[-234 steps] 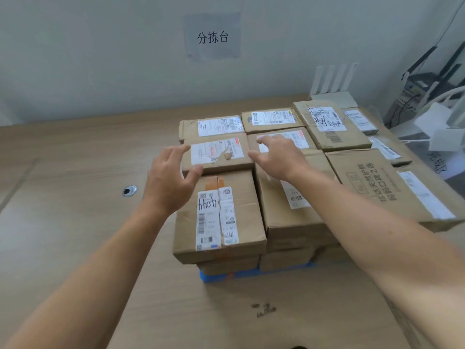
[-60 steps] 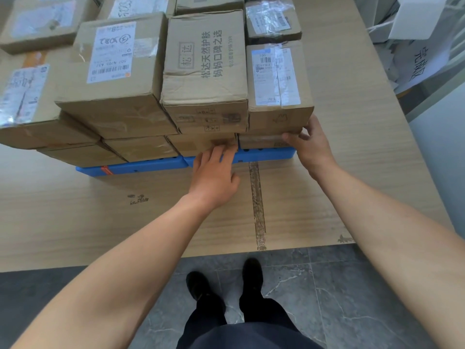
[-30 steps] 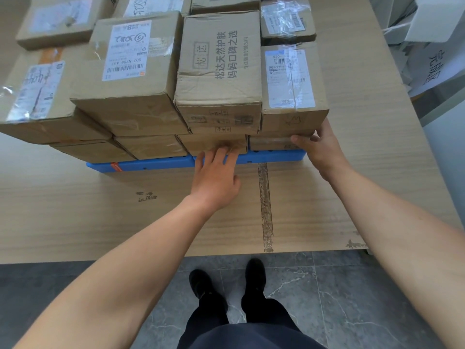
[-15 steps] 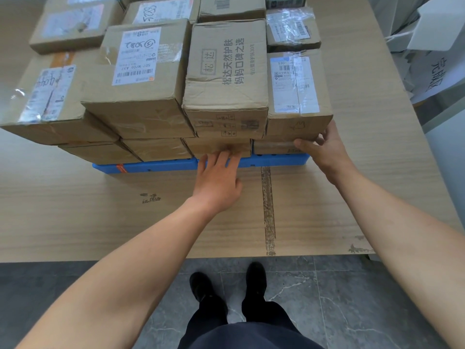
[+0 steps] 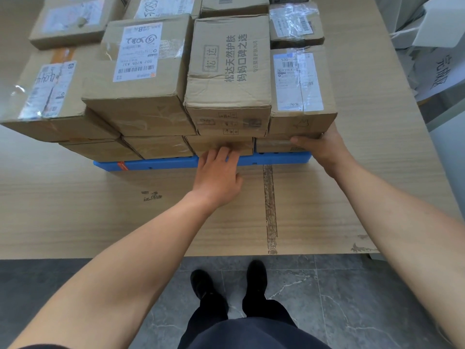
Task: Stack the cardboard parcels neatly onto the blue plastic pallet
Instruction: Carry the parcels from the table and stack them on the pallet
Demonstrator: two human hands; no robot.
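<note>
- The wooden table (image 5: pixel 75 210) fills most of what we see; its near edge runs above a grey tiled floor (image 5: pixel 352 311), where our dark shoes (image 5: pixel 201 283) stand.
- The cardboard parcels (image 5: pixel 141 79) sit in two layers over the middle of the table and run on toward its far edge.
- The blue plastic pallet (image 5: pixel 163 164) lies under them; only its near rim shows, as a strip below the bottom row.
- The printed box (image 5: pixel 229 74) stands in the top layer at the stack's near face, and the labelled box (image 5: pixel 299 86) touches its right side at the stack's near right corner.
- Our right hand (image 5: pixel 319 147) is clamped on the low parcel (image 5: pixel 274 144) under the labelled box, with the fingers along its near face and the thumb round the corner.
- Our left hand (image 5: pixel 216 175) lies flat with the fingers together and straight, the tips pressing the bottom-row parcel (image 5: pixel 221 144) under the printed box; it holds nothing.
</note>
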